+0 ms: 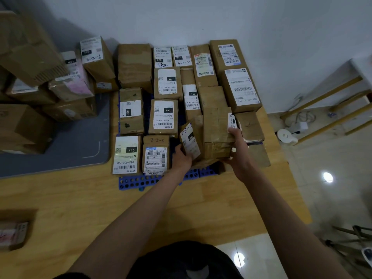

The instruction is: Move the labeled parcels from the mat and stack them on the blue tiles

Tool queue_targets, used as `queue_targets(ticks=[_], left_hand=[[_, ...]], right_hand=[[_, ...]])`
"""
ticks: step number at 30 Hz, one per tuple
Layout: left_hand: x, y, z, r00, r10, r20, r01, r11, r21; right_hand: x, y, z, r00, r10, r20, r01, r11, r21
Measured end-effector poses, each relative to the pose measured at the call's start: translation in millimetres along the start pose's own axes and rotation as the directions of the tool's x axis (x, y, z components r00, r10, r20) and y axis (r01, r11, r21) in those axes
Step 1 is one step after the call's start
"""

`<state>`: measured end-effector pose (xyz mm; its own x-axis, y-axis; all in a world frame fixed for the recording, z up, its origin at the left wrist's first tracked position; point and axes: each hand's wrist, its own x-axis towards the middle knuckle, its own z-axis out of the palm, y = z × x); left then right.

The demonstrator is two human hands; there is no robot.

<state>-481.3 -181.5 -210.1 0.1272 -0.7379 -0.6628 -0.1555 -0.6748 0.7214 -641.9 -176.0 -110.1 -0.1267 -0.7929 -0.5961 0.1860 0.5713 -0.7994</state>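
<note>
Cardboard parcel hung tilted over the blue tiles' near edge, left hand and right hand curled round its sides, seemingly for lowering into the gap.

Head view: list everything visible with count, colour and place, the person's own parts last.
Parcels on blue tiles: about fifteen, brown cardboard, mostly white labels, packed in rows by the wall.
Held parcels: apparently two, brown, tilted over the tiles' near right corner.
Blue tiles: perforated, blue, under the rows; near edge shows.
Parcels on mat: a pile, brown, left; count unclear.
Mat: one, grey, left.
Floor board: tan wood, under the tiles and mat.
Wall: white, behind.
Left hand: grips the smaller labelled parcel.
Right hand: grips the larger parcel's right side.
</note>
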Motion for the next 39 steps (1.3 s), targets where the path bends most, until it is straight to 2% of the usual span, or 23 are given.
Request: queue_targets(ticks=[3,8,15,19,21,23,27,30,32,34,36,39], left_hand=[[-1,5,0,0.998,0.066,0.017,-0.066,0.997,0.048],[-5,13,1,0.985,0.021,0.17,-0.027,0.999,0.034],[-10,24,-16,0.957,0.001,0.29,-0.018,0.998,0.055],[-17,31,-38,0.972,0.017,0.234,0.008,0.994,-0.105],[-23,36,-53,0.978,0.064,0.197,-0.021,0.977,-0.213],[-27,40,-66,0.987,0.103,0.121,-0.07,0.966,-0.248],[-26,39,-88,0.99,0.102,-0.093,-0.117,0.98,-0.164],[-20,28,-97,0.947,0.251,-0.201,-0.24,0.968,0.075],[-18,21,-103,0.886,0.436,-0.158,-0.345,0.848,0.401],[-16,12,-108,0.857,0.514,0.032,-0.409,0.641,0.65],[-18,3,-110,0.881,0.437,0.183,-0.401,0.483,0.778],[-22,-8,-108,0.908,0.374,0.188,-0.321,0.335,0.886]], right_hand=[[-1,0,0,1.0,-0.018,-0.015,0.018,1.0,-0.006],[-4,-1,1,0.998,-0.058,-0.04,0.055,0.996,-0.068],[-7,2,14,0.988,-0.155,-0.021,0.148,0.972,-0.181],[-6,5,34,0.981,-0.193,0.01,0.19,0.95,-0.249],[-8,8,43,0.981,-0.192,0.031,0.193,0.943,-0.272],[-10,11,49,0.981,-0.188,0.053,0.195,0.93,-0.31],[-13,20,63,0.977,-0.186,0.1,0.212,0.866,-0.453],[-17,29,73,0.971,-0.206,0.125,0.236,0.707,-0.667],[-19,35,78,0.955,-0.267,0.126,0.257,0.54,-0.802],[-20,38,83,0.938,-0.323,0.129,0.261,0.411,-0.873],[-19,40,87,0.931,-0.343,0.127,0.247,0.333,-0.91],[-18,44,91,0.922,-0.37,0.117,0.221,0.253,-0.942]])
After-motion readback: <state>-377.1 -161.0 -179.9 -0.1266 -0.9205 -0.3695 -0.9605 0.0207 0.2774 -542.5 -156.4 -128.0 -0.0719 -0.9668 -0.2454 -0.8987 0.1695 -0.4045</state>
